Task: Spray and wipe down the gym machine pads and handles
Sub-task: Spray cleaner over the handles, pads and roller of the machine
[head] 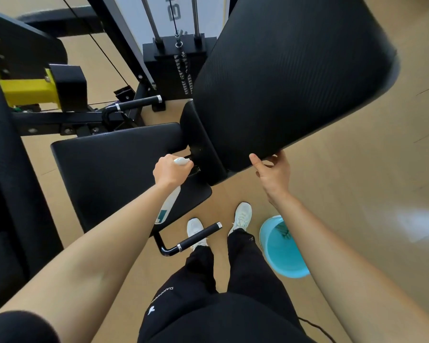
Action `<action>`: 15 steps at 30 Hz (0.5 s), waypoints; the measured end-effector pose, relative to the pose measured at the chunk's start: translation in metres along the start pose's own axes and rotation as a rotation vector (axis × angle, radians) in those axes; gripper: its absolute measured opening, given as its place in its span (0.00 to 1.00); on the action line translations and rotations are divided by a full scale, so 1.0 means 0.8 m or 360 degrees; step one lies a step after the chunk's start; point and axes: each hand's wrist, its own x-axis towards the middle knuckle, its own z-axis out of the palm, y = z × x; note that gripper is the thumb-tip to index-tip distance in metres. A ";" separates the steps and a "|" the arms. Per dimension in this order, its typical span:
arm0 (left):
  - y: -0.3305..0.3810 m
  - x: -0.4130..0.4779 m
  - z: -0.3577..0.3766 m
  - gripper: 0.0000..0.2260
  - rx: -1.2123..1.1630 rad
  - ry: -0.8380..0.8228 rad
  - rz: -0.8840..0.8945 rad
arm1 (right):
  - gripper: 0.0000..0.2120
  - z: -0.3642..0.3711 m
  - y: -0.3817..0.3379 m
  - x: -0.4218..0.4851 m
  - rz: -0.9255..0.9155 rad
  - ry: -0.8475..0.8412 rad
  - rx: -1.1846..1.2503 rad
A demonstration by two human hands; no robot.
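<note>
Over the black seat pad [104,169] of the gym machine, the left hand [170,170] is closed around the white head of a spray bottle [167,205], whose pale body with a teal label hangs down beneath the wrist and across the pad's near corner. The nozzle end points toward the dark gap where the seat meets the back pad [290,78], a large ribbed black cushion that rises at an angle toward the upper right. The right hand [274,173] grips the lower edge of that back pad, thumb on the near face and fingers curled underneath (the fingertips themselves are hidden behind the cushion).

Below the seat, a black side handle [198,237] with silver collars juts out just in front of the person's white shoes [243,216]; one shoe is partly covered by it. A second handle [136,102] of the same kind lies on the far side of the seat, near the base of the weight stack [181,68] and its two chrome guide rods. To the left, a yellow bracket [27,91] sits on the black frame.

A light blue bucket [280,248] stands on the tan floor [357,194] just beside the right shoe, under the right forearm, with something dark green inside it; what it is cannot be made out.
</note>
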 end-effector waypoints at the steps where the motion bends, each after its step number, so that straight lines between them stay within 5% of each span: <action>1: -0.003 0.003 -0.001 0.15 -0.0035 -0.0032 0.0030 | 0.27 -0.001 0.000 0.000 -0.0008 -0.0011 0.0000; 15: 0.007 -0.004 -0.006 0.10 -0.0317 -0.0136 0.0134 | 0.26 0.000 -0.001 -0.006 0.0011 -0.0056 -0.0025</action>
